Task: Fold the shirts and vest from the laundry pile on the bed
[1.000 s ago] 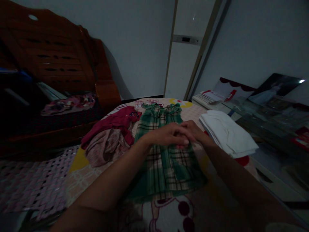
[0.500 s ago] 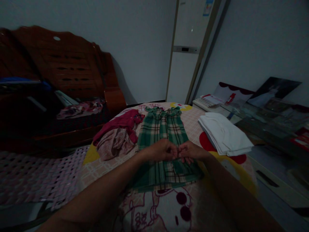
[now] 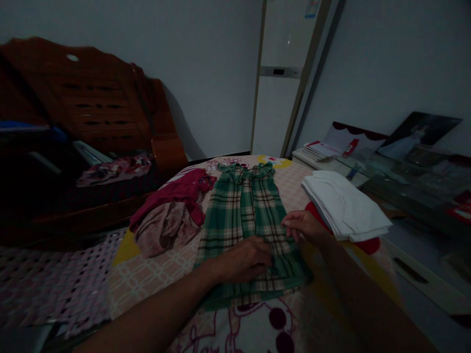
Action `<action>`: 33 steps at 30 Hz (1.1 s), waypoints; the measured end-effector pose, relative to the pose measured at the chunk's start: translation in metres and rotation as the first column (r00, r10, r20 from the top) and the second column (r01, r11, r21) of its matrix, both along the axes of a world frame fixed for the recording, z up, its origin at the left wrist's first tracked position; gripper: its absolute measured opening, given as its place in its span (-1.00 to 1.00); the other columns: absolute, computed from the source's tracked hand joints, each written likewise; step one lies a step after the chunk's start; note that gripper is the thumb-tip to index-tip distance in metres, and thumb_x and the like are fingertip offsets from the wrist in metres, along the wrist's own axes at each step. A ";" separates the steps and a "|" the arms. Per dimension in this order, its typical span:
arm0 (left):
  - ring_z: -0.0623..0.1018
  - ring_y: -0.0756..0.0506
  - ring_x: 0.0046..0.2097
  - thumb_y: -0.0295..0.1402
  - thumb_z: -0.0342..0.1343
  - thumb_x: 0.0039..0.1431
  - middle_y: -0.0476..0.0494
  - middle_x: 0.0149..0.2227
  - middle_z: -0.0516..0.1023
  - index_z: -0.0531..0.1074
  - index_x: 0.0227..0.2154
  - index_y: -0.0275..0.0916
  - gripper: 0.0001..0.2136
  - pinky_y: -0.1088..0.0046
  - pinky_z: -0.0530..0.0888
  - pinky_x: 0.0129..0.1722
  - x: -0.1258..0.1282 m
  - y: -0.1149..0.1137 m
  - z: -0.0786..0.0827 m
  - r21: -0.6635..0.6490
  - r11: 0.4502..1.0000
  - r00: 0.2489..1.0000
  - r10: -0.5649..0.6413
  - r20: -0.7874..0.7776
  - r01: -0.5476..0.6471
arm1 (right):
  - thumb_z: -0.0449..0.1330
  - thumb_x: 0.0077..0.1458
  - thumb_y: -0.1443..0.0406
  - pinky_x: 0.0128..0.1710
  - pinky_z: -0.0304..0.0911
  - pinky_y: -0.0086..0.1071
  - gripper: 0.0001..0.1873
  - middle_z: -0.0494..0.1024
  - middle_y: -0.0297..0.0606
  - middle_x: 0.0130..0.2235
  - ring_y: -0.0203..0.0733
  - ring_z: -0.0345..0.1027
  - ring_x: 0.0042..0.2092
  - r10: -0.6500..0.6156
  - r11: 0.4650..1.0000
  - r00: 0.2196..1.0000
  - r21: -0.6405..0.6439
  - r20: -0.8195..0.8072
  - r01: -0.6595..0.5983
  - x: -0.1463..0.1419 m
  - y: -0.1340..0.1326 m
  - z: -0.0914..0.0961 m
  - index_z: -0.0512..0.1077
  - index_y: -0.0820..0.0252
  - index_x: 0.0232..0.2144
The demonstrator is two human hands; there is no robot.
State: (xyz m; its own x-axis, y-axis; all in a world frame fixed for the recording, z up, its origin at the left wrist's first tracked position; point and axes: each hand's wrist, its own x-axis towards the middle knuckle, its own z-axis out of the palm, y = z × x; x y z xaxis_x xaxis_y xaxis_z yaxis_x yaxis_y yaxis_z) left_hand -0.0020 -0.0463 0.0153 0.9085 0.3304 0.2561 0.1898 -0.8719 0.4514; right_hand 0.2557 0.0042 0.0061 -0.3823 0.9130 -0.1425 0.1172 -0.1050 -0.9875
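A green plaid garment [image 3: 243, 215] lies spread flat on a patterned bedsheet [image 3: 147, 274], its top end pointing away from me. My left hand [image 3: 245, 259] rests palm down on its lower part, fingers curled against the cloth. My right hand [image 3: 303, 226] is at the garment's right edge, fingers bent and pinched on the fabric there. The room is dim.
A crumpled red and pinkish-brown heap of clothes [image 3: 171, 211] lies left of the plaid garment. A folded white stack [image 3: 346, 206] sits to the right. A dark wooden bench [image 3: 88, 127] with cloth on it stands at left; papers and framed pictures [image 3: 405, 147] lie at right.
My hands, joined over the garment's middle a second ago, have parted: the left slid down onto its lower part, the right moved out to its right edge.
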 end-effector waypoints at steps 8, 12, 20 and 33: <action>0.50 -0.09 -0.18 -0.62 0.17 0.00 -0.07 -0.31 0.52 0.47 -0.31 -0.24 -0.80 0.45 0.39 -0.18 -0.009 0.000 0.010 -0.194 0.981 0.996 -0.048 -0.079 0.032 | 0.33 -0.05 0.11 -0.74 0.06 -0.56 -0.66 0.53 -0.32 -0.57 -0.41 0.25 -0.69 -0.007 0.999 1.000 0.042 0.000 0.007 0.008 -0.002 0.008 0.48 0.30 -0.37; 0.49 -0.10 -0.14 -0.57 0.20 0.02 -0.09 -0.25 0.51 0.45 -0.25 -0.23 -0.78 0.43 0.38 -0.12 -0.007 -0.003 0.007 -0.205 0.979 0.997 -0.036 -0.069 0.021 | 0.35 -0.11 0.10 -0.70 0.06 -0.56 -0.65 0.50 -0.35 -0.59 -0.43 0.21 -0.67 0.144 0.990 0.979 -0.029 0.147 -0.142 0.008 -0.010 0.021 0.45 0.30 -0.45; 0.30 0.05 -0.47 -0.28 0.15 0.16 0.06 -0.52 0.32 0.40 -0.40 -0.30 -0.83 0.56 0.17 -0.49 -0.010 0.014 -0.012 -0.630 0.755 0.947 0.306 0.094 -0.182 | 0.38 -0.11 0.05 -0.55 0.12 -0.52 -0.61 0.42 -0.41 -0.59 -0.38 0.27 -0.54 0.370 0.889 0.817 0.087 0.442 -0.450 -0.009 -0.031 0.039 0.48 0.28 -0.46; 0.26 0.09 -0.53 -0.07 0.28 0.00 0.09 -0.58 0.32 0.34 -0.47 -0.30 -0.62 0.59 0.14 -0.54 -0.004 0.023 -0.021 -0.868 0.468 0.845 0.521 0.122 -0.164 | 0.24 0.05 0.31 -0.30 0.23 -0.30 -0.73 0.56 -0.06 -0.25 -0.04 0.44 -0.23 -0.175 0.668 0.393 0.403 0.902 -0.626 -0.061 -0.065 0.024 0.42 0.33 -0.18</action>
State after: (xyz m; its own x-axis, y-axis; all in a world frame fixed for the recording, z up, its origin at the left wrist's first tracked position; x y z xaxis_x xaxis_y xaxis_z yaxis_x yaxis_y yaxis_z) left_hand -0.0062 -0.0235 -0.0062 0.5829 0.8108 -0.0531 0.0733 0.0127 0.9972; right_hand 0.1946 -0.0606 0.0300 -0.6259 0.7799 0.0007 0.7768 0.6235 -0.0877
